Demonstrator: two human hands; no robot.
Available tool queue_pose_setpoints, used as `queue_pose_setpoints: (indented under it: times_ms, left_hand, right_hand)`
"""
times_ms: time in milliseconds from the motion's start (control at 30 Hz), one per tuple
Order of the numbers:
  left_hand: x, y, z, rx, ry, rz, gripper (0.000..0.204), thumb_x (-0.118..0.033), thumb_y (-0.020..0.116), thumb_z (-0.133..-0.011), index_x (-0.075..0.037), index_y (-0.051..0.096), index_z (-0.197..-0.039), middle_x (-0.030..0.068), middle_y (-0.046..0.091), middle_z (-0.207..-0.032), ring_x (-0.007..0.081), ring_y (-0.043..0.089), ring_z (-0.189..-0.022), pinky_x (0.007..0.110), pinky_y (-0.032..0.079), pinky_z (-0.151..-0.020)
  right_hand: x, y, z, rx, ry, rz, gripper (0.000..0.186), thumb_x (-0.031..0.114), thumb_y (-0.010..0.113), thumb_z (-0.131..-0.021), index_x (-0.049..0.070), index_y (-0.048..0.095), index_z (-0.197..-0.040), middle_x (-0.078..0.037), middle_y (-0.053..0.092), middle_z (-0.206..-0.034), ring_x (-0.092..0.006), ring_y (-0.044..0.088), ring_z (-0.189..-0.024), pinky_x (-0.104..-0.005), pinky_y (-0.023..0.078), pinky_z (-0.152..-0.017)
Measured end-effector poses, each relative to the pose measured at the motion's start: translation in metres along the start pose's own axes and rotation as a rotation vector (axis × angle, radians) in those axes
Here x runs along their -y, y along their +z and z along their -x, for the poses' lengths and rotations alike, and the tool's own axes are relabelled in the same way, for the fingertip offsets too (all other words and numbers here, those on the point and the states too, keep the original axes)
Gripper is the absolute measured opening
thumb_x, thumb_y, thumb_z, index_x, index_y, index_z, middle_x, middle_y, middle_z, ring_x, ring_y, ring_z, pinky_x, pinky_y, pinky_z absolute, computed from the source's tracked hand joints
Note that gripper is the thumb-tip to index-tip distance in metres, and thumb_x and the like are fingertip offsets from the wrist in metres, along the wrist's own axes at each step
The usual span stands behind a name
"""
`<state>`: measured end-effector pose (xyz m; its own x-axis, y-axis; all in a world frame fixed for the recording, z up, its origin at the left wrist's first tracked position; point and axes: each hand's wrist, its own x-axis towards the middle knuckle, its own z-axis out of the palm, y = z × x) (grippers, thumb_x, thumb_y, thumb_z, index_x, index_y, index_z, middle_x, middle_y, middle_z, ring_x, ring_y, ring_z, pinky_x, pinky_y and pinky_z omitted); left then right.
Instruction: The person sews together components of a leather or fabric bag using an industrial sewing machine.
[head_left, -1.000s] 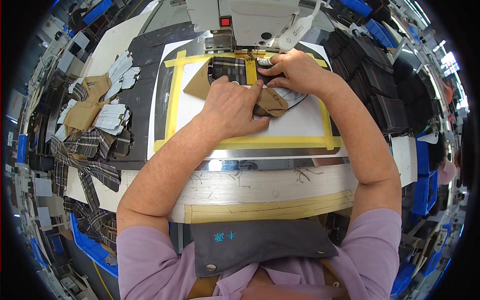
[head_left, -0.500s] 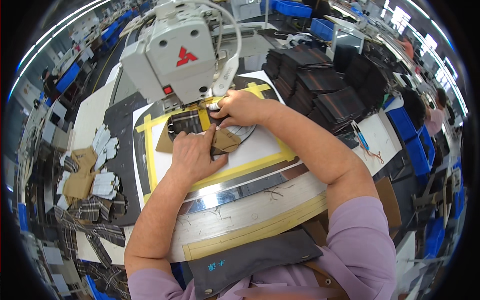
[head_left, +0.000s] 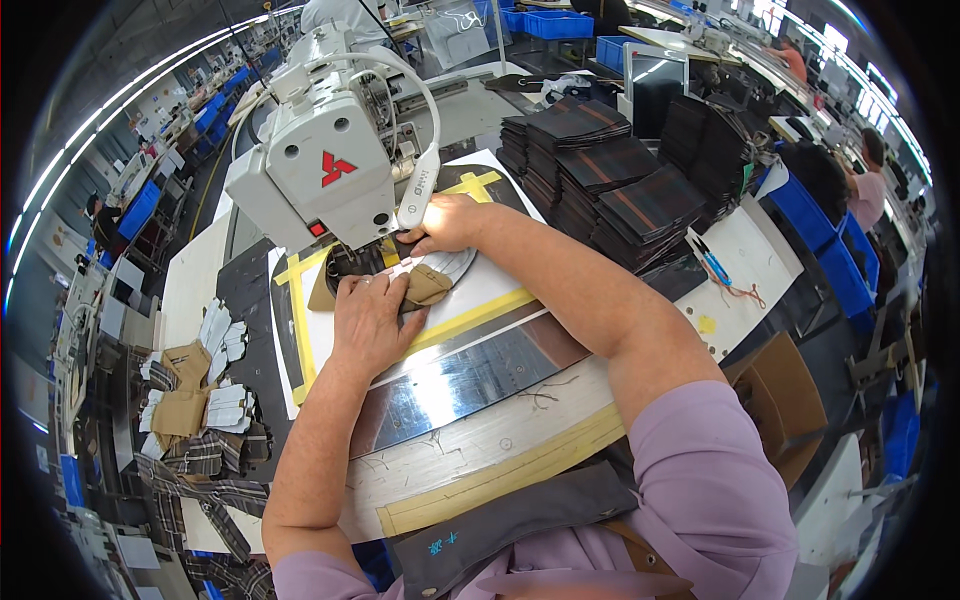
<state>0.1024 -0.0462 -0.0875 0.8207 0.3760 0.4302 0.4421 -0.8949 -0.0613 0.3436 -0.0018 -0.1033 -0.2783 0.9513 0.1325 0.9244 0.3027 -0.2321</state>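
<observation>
An assembly of khaki (head_left: 428, 286) and dark fabric (head_left: 350, 262) lies on a white sheet bordered with yellow tape (head_left: 465, 322), under a white sewing machine head (head_left: 285, 185). My left hand (head_left: 376, 325) rests on the fabric at the front, fingers spread and fingertips down. My right hand (head_left: 448, 225) is at the back right of the piece, beside the machine's needle area, fingers bent and closed together; the machine partly hides them, and I cannot make out what they hold.
Dark plaid stacks (head_left: 635, 215) sit right, near blue-handled snips (head_left: 715, 262). Khaki, grey and plaid pieces (head_left: 180, 418) lie left. A cardboard box (head_left: 790, 400), blue bins (head_left: 810, 260) and a monitor (head_left: 655, 90) stand right. A co-worker in pink (head_left: 865, 200) sits at far right.
The view has tilted up and shifted, showing more machine and room. Both hands stay at the fabric under the machine; my right fingers are now more hidden by the machine.
</observation>
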Motion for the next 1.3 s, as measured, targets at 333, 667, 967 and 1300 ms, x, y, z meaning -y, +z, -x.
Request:
queue_pose_setpoints:
  times_ms: [333, 667, 967, 1300]
  left_hand:
    - [-0.019, -0.031, 0.031, -0.015, -0.037, -0.02, 0.054, -0.029, 0.066, -0.088, -0.01, 0.054, -0.136, 0.0131, 0.054, -0.135, 0.0298, 0.051, -0.128, 0.052, 0.024, -0.117]
    - [0.034, -0.098, 0.143, 0.096, -0.362, 0.078, 0.047, -0.029, 0.069, -0.088, -0.005, 0.06, -0.127, 0.0192, 0.056, -0.134, 0.0385, 0.055, -0.121, 0.047, 0.042, -0.101]
    - [0.092, -0.155, 0.218, 0.019, -0.813, 0.338, 0.045, -0.04, 0.07, -0.089, -0.004, 0.069, -0.117, 0.0177, 0.069, -0.116, 0.034, 0.064, -0.109, 0.041, 0.049, -0.095]
    - [0.163, -0.156, 0.312, -0.016, -1.025, -0.026, 0.037, -0.033, 0.074, -0.087, -0.007, 0.071, -0.112, 0.0151, 0.071, -0.11, 0.032, 0.066, -0.107, 0.04, 0.051, -0.092]
  right_hand:
    - [-0.006, 0.003, -0.005, -0.021, 0.037, -0.001, 0.043, 0.048, 0.072, -0.085, 0.031, 0.069, -0.125, -0.002, 0.068, -0.126, -0.024, 0.06, -0.122, -0.0379, 0.048, -0.101]
    - [-0.012, 0.022, -0.001, -0.196, -0.067, 0.104, 0.045, 0.05, 0.066, -0.088, 0.032, 0.066, -0.129, -0.008, 0.062, -0.131, -0.0341, 0.058, -0.119, -0.0412, 0.045, -0.106]
    - [0.011, -0.009, 0.05, -0.145, -0.077, 0.037, 0.058, 0.04, 0.074, -0.085, 0.011, 0.063, -0.134, -0.021, 0.062, -0.116, -0.0371, 0.061, -0.109, -0.0434, 0.048, -0.093]
    - [0.079, -0.035, 0.093, 0.042, 0.036, -0.02, 0.061, 0.021, 0.074, -0.085, 0.004, 0.053, -0.141, -0.02, 0.06, -0.113, -0.0355, 0.061, -0.104, -0.038, 0.047, -0.091]
